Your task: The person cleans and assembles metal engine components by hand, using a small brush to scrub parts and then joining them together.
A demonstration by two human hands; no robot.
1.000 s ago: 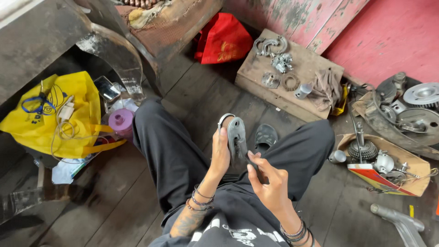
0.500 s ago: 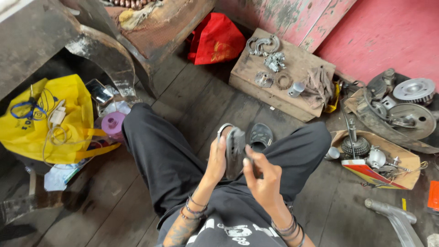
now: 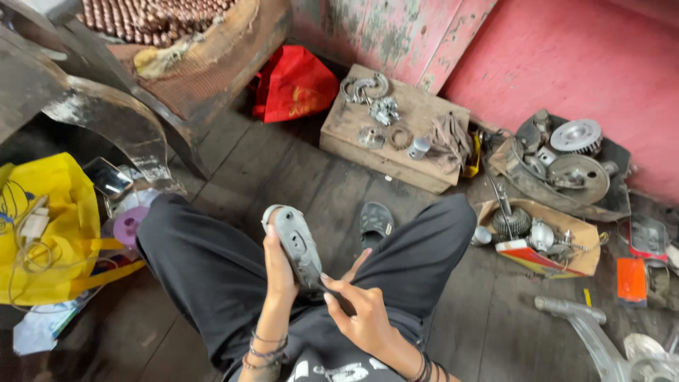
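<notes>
A grey metal cover (image 3: 297,240) is held upright above the lap, on the near side of the black sandal (image 3: 375,221). It is judged stiff, fairly heavy and probably greasy, best taken by its rim. The left hand (image 3: 277,269) is closed around its edge; the right hand (image 3: 361,315) is pinched on a dark tool (image 3: 338,297) set against its lower end.

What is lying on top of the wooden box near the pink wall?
On the wooden box lie a curved chain piece, a small toothed metal part, a flat ring, a small grey cylinder and a bundle of fibres. Its inside is covered.
</notes>
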